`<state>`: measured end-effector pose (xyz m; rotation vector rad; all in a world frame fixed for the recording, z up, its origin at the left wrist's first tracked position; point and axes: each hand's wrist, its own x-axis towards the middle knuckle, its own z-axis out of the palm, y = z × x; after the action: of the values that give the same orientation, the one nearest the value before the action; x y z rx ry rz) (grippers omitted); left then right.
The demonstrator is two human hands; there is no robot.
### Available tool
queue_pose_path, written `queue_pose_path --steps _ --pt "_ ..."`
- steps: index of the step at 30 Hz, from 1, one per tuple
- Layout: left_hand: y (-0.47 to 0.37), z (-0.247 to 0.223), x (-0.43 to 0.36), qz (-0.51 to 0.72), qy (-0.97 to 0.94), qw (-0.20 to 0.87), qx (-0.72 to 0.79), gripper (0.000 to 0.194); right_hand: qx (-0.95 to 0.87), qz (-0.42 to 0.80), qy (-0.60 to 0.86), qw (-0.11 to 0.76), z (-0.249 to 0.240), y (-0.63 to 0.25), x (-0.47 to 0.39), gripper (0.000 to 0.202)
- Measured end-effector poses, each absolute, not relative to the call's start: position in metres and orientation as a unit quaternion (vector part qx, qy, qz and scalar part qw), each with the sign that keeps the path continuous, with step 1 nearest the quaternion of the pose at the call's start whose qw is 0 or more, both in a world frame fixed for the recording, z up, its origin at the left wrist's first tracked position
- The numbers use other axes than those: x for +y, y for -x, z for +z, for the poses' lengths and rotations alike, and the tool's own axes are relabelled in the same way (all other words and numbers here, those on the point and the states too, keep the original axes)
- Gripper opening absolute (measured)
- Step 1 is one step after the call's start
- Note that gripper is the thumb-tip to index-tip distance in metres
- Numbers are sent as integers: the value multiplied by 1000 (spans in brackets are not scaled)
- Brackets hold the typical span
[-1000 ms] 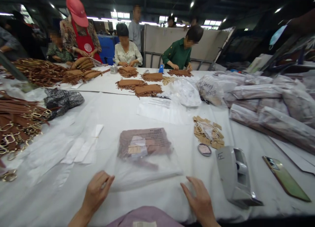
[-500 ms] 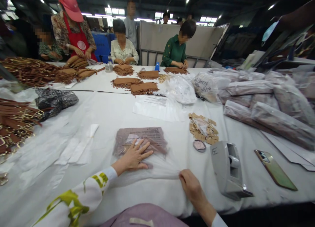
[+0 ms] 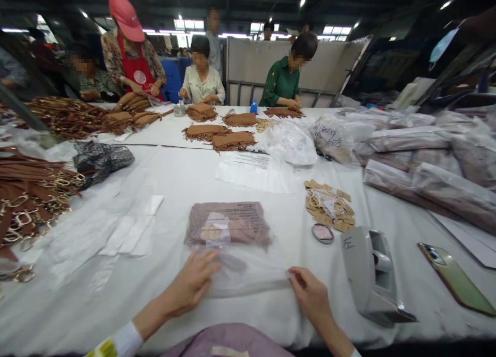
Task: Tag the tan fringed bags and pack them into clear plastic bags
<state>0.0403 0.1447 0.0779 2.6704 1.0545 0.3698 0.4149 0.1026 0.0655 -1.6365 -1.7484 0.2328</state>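
A clear plastic bag lies flat before me, a folded brown fringed item and a white paper inside it. Printed lines show on the bag's far part. My left hand, slightly blurred, is over the bag's near left part with its fingers stretched out; whether it presses on the film I cannot tell. Between thumb and fingers, my right hand pinches the bag's near right edge and holds the loose film taut.
At right stand a tape dispenser, a phone, tan tags and a tape roll. Bagged goods pile up behind. Brown straps with gold buckles heap at left. Several co-workers handle brown fringed pieces across the table.
My left hand has slid from the middle of the bag toward its near left part, uncovering the brown item and the paper. My right hand keeps its pinch. The view has shifted slightly left.
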Motion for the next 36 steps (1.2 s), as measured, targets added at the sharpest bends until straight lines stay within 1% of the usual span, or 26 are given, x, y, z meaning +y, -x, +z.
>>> queue_pose_path --steps 2,4,6,8,10,13,16,19,21,23,25,28,30,31,33,34,36 --pt "6 76 137 172 -859 92 474 65 -615 137 686 363 67 -416 103 15" --pt "38 70 133 154 -845 83 505 69 -584 170 705 364 68 -415 103 16" --pt "48 61 132 131 -860 68 488 71 -590 176 702 359 68 -414 103 19" --pt "40 51 135 124 -880 37 456 70 -618 154 688 348 69 -413 104 24" --pt "27 41 140 127 -904 17 409 63 -655 116 664 343 71 -414 105 26" --pt "20 29 147 148 -930 44 335 54 -681 92 637 350 74 -415 103 25" --pt "31 22 149 177 -916 75 352 48 -660 115 649 360 71 -410 93 24" --pt "52 22 142 167 -914 72 363 43 -636 151 673 346 66 -410 77 28" --pt "67 27 135 148 -918 60 364 47 -655 169 664 319 65 -422 67 31" --pt "82 33 130 133 -913 48 383 57 -697 143 637 297 66 -442 63 29" --pt "89 39 128 118 -908 36 401 61 -752 73 595 274 65 -458 66 29" --pt "79 42 140 95 -922 26 374 61 -851 -15 484 203 63 -458 85 42" --pt "63 42 155 99 -942 28 320 61 -905 -15 391 166 62 -443 103 46" --pt "55 42 163 109 -951 34 286 58 -923 3 346 167 63 -434 111 47" --pt "45 42 176 145 -961 53 228 48 -932 48 291 209 66 -423 125 47" --pt "44 42 179 168 -960 60 216 44 -924 66 290 240 67 -422 129 48" --pt "48 41 178 210 -950 65 222 39 -891 83 334 295 68 -428 133 52"
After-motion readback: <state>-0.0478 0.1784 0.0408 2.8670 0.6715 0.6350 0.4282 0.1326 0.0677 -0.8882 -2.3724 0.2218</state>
